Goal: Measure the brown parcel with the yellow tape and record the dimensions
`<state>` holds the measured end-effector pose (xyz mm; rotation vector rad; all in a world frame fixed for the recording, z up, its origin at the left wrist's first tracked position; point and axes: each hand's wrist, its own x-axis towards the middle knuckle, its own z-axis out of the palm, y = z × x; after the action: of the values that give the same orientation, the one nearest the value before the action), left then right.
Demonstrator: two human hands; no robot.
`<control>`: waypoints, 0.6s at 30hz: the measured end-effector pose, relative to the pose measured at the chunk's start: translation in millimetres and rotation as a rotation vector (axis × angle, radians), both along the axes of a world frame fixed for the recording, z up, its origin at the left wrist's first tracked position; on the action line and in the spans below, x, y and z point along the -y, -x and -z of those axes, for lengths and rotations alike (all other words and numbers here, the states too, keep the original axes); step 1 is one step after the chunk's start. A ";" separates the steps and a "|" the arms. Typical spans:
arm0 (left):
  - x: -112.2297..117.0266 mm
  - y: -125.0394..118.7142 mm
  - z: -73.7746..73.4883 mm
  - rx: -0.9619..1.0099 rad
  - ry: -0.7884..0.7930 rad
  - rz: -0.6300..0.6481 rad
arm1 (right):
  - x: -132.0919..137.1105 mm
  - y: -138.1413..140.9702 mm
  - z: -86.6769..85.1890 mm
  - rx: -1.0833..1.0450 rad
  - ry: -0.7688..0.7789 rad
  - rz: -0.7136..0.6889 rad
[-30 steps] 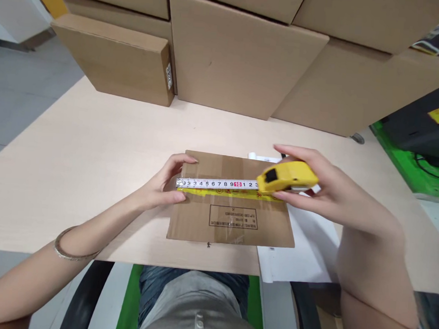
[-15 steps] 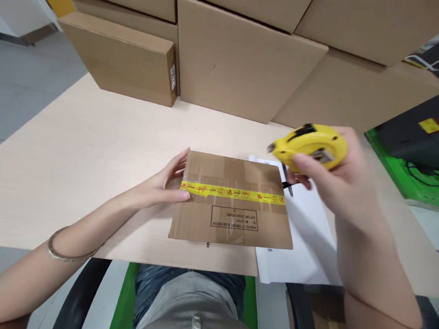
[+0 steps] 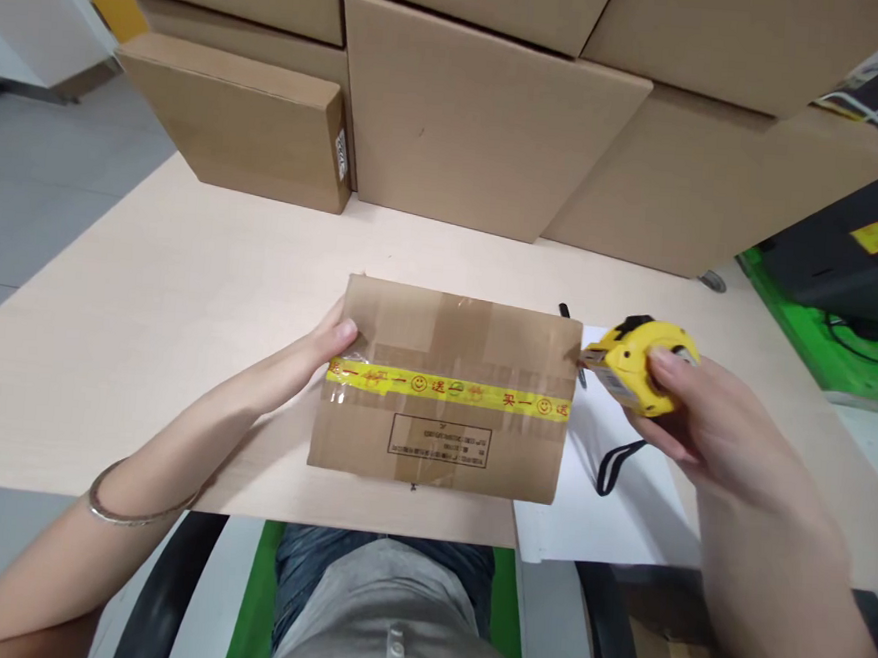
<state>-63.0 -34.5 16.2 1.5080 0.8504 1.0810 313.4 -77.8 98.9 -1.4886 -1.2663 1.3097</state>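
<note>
- Holding the yellow tape measure (image 3: 643,365) closed in its fingers, the right hand (image 3: 693,412) is bringing its tip to the right edge of the small cardboard box (image 3: 446,390).
- The left hand (image 3: 315,355) is gripping the box's left edge, lying in the middle of the table (image 3: 145,329); next, the blade probably needs pulling out.

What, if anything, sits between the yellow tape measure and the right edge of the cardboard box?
Nothing visible does. The right hand holds the tape measure with its tip right at the cardboard box's right edge. The left hand holds the box's opposite side.
</note>
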 end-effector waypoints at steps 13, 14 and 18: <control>-11.1 11.6 -0.3 -0.195 -0.535 0.285 | 16.8 -4.1 -25.8 0.259 -0.568 0.192; -10.8 11.4 1.8 -0.150 -0.499 0.298 | 15.5 4.7 -29.2 0.273 -0.586 0.164; -4.9 -3.6 -0.6 0.131 -0.323 0.188 | -4.0 52.6 -44.2 0.320 -0.785 -0.266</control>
<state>-59.4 -29.5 16.8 1.7226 0.4474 1.2012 260.8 -73.9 143.1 -0.9933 -1.9458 0.5862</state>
